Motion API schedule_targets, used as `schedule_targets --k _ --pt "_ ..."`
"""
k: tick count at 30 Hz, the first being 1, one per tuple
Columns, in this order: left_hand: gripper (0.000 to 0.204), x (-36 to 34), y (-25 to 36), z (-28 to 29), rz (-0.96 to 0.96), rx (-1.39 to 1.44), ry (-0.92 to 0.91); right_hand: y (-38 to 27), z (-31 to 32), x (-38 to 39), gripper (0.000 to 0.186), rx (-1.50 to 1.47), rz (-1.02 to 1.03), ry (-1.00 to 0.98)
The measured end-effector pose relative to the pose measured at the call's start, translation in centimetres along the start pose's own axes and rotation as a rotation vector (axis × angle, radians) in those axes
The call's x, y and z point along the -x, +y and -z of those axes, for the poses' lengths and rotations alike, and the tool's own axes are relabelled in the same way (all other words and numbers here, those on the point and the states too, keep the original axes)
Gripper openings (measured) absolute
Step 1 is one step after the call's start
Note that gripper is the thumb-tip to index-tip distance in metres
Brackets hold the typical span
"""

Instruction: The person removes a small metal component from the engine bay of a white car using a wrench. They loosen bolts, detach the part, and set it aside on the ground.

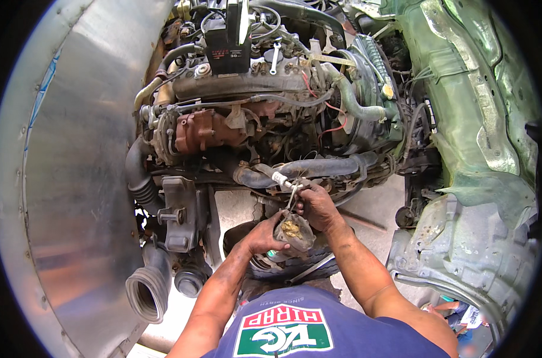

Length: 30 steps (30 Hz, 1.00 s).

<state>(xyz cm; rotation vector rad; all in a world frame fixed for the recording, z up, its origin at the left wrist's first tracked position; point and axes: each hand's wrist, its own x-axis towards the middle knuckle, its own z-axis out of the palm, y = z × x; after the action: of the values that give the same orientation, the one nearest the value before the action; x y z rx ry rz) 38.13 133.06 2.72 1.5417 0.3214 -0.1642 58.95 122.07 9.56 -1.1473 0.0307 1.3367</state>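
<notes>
My left hand point(262, 235) is closed round a cloudy, see-through container point(304, 241), soft bag or cup I cannot tell, with yellow-brown paste point(291, 229) inside. Just above and to its right, my right hand point(317, 206) is closed, its fingertips pinching a thin whitish strip point(293, 197) that runs down toward the container's mouth. A white ribbed piece point(279, 178) lies by those fingertips, in front of a thick grey hose point(324, 167) at the engine's near side. Whether the ribbed piece joins the strip is unclear.
Beyond my hands sits the engine point(208, 128), with a black box point(226, 51) and a wrench point(275, 58) on top. A metal panel point(80, 179) rises at left; green bodywork point(462, 119) flanks the right. A ribbed duct point(146, 295) hangs at lower left.
</notes>
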Motion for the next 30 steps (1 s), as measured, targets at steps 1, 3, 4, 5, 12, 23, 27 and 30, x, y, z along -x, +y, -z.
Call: schedule_targets --k 1,3,4,5,12,23,27,30 --pt "0.126 0.1 -0.3 0.1 0.009 0.017 0.004 -0.4 0.1 0.5 0.020 -0.027 -0.043 -0.022" --pt "0.127 0.2 -1.1 0.2 -0.018 0.049 0.034 -0.7 0.1 1.6 0.025 0.046 -0.075 -0.102" --pt "0.128 0.3 -1.5 0.2 -0.008 0.048 0.037 -0.6 0.0 2.1 0.027 0.083 -0.092 -0.064" --pt "0.128 0.3 -1.9 0.3 0.000 0.045 0.039 -0.1 -0.1 2.8 0.029 0.013 -0.099 -0.092" --pt "0.134 0.9 -3.0 0.3 0.031 0.110 0.157 6.7 1.4 5.7 0.041 0.898 0.533 0.449" --pt "0.112 -2.0 4.9 -3.4 0.177 -0.199 -0.021 11.7 7.1 9.6 0.057 -0.167 -0.142 0.238" --pt "0.110 -5.1 5.7 -4.2 0.201 -0.406 -0.027 11.9 9.1 8.1 0.048 -0.238 -0.150 0.230" --pt "0.111 -6.3 5.2 -3.9 0.160 -0.482 -0.014 12.2 10.5 6.7 0.044 -0.249 -0.189 0.289"
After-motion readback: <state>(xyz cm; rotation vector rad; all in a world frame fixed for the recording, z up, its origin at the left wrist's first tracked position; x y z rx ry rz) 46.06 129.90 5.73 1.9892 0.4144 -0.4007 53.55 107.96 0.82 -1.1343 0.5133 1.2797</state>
